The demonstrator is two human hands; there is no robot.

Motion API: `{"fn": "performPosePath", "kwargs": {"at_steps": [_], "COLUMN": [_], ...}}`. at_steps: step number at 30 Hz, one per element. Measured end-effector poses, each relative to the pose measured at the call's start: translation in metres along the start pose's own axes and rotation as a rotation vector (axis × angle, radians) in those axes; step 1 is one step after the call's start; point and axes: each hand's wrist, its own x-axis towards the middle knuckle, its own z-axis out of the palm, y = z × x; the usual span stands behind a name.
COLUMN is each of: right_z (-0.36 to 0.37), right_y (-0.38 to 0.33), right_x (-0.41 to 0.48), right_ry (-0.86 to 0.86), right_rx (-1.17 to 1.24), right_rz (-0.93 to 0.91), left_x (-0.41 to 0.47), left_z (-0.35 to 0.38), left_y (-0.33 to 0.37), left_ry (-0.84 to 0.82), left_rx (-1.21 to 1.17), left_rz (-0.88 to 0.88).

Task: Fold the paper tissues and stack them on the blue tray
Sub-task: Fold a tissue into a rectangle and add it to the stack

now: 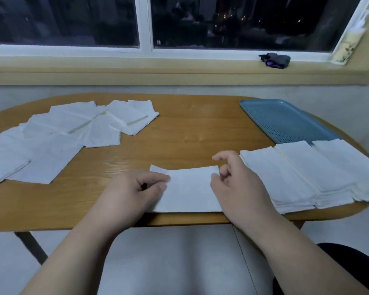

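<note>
Tissues [62,135] are lying unfolded left of the blue tray [285,122]; folded piles [307,177] are sitting at its near end, none on it. Left hand [136,188] and right hand [239,184] are pinching one tissue [188,188] left of it.

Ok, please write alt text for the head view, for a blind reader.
A left hand and right hand pinch a folded tissue on a wooden table. Loose tissues lie left; folded stacks right, by a blue tray.

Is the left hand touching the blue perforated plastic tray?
No, the left hand pinches the white paper tissue at the wooden table's near edge.
</note>
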Motion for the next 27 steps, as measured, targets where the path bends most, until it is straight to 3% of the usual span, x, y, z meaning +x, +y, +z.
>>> {"fn": "performPosePath", "kwargs": {"at_steps": [8, 22, 27], "right_z": [0.01, 0.018, 0.014], "right_y": [0.007, 0.011, 0.001], "right_x": [0.007, 0.014, 0.019], "right_ry": [-0.027, -0.051, -0.256], "right_rx": [-0.166, -0.313, -0.362], "right_rz": [-0.071, -0.159, -0.223], "left_x": [0.008, 0.011, 0.011], "left_z": [0.005, -0.007, -0.009], "left_y": [-0.007, -0.014, -0.013], "left_ry": [0.03, -0.04, -0.061], "left_rx": [0.212, 0.282, 0.303], "left_rz": [0.075, 0.026, 0.039]}}
